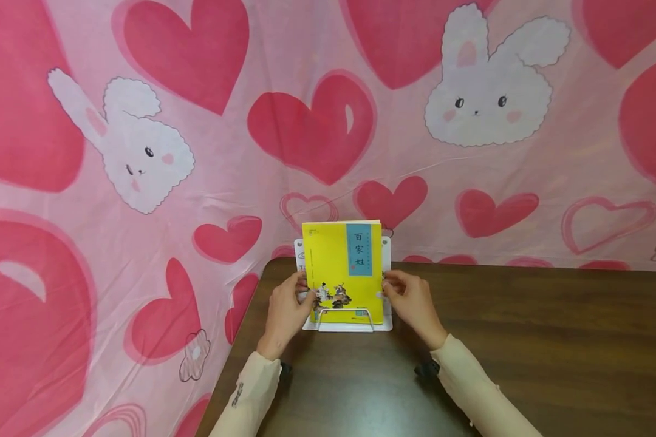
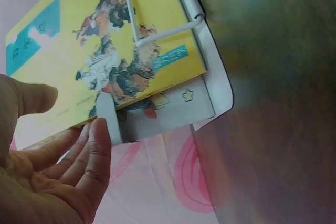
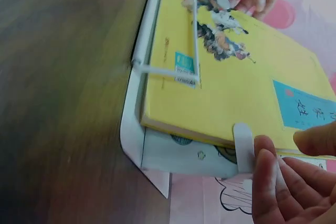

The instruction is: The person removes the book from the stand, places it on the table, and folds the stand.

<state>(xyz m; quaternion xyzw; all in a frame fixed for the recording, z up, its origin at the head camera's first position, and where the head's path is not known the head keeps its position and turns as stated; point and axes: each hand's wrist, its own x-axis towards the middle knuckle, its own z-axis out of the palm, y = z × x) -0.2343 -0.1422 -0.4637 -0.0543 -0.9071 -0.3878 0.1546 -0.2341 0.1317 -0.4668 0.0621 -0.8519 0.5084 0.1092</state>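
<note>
A yellow book (image 1: 328, 261) with a blue title panel (image 1: 359, 250) leans upright on a white book stand (image 1: 387, 252). The stand's white wire rest (image 1: 345, 310) crosses the lower front of the cover. My left hand (image 1: 285, 306) holds the book's left edge, thumb in front and fingers at the edge, close by a white side clip (image 2: 108, 116). At the opposite edge, my right hand (image 1: 415, 301) holds the book in a similar way, its fingertips right at the other white clip (image 3: 243, 145). The back of the book is hidden.
The stand sits on a dark brown wooden table (image 1: 525, 340), near its far left corner. Behind it hangs a pink cloth (image 1: 317, 36) with red hearts and white rabbits, also running down the table's left side.
</note>
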